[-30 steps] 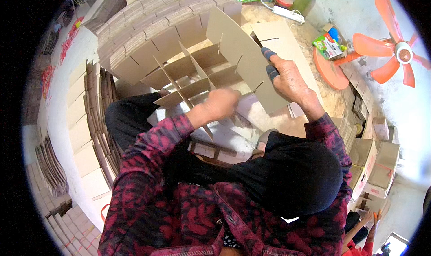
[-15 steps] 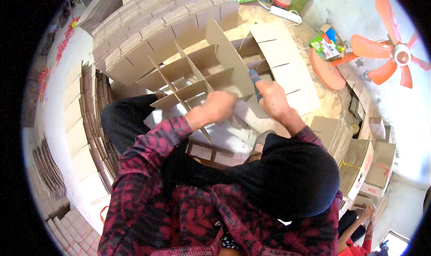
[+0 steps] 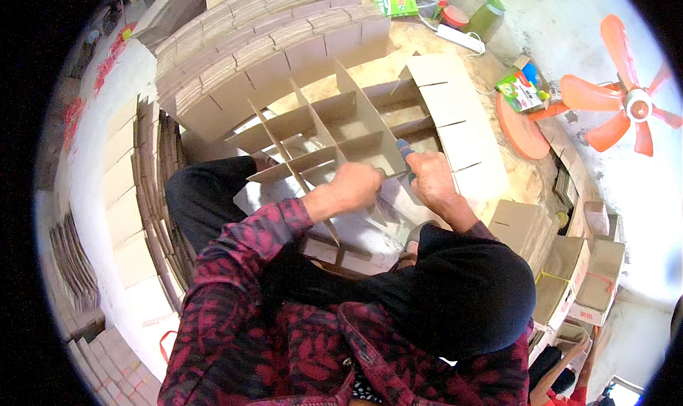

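Note:
A grid of slotted cardboard dividers (image 3: 313, 125) stands partly joined in front of me, its strips crossing upright. My left hand (image 3: 350, 187) is closed at the grid's near side, gripping a cardboard divider strip; its fingertips are hidden. Close to its right, my right hand (image 3: 431, 177) is closed by the near end of the long cardboard strip (image 3: 366, 114), with a dark blue cover (image 3: 404, 150) on one finger. What its other fingers grip is mostly hidden. Right of the grid lies a flat slotted cardboard sheet (image 3: 459, 121).
Stacks of slotted cardboard (image 3: 263, 68) rise behind the grid, and more cardboard (image 3: 153, 192) stands at left. An orange fan (image 3: 637, 106), a green box (image 3: 519, 91) and a white power strip (image 3: 459, 39) are at right. Another person's arm (image 3: 562, 370) shows at lower right.
The long strip between my hands has sunk lower among the crossing strips. Both hands stay close to it. The whole view has shifted slightly.

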Demonstrator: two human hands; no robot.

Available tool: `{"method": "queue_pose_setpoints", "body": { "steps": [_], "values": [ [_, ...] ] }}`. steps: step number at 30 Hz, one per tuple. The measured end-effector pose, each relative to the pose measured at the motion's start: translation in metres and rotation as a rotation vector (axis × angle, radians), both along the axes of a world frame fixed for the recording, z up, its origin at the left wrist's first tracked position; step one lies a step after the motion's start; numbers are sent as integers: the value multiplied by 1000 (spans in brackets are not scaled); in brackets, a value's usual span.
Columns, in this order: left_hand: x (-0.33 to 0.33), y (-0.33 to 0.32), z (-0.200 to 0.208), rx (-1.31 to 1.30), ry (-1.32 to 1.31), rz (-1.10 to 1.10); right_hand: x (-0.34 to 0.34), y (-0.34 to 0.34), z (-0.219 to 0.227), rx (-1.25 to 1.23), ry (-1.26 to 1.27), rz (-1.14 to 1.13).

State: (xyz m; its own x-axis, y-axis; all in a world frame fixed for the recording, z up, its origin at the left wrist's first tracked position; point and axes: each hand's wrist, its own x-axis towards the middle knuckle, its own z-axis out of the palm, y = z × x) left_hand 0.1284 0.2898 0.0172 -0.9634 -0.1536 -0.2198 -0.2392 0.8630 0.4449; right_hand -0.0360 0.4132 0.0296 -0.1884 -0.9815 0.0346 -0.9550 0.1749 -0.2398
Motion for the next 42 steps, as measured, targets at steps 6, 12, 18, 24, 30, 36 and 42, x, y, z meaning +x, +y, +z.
{"method": "queue_pose_setpoints", "body": {
  "steps": [6,12,18,24,30,36,42],
  "values": [
    [6,-8,-1,-23,41,29,-11,-22,27,-127,-9,4],
    [17,-19,-4,-51,129,-54,-110,43,21,-558,49,-396],
    [19,-16,-5,-70,110,-11,-136,99,9,-145,-579,-773],
    [21,-20,-12,-113,108,-33,-140,192,29,-571,-895,-851],
    [8,-17,13,-136,-4,-101,-89,330,41,-414,-355,-1065],
    [-31,-20,22,-67,300,-47,-37,348,32,-197,10,-1016],
    [-73,28,21,-22,133,60,-51,241,91,-415,34,-760]
  ]
}}
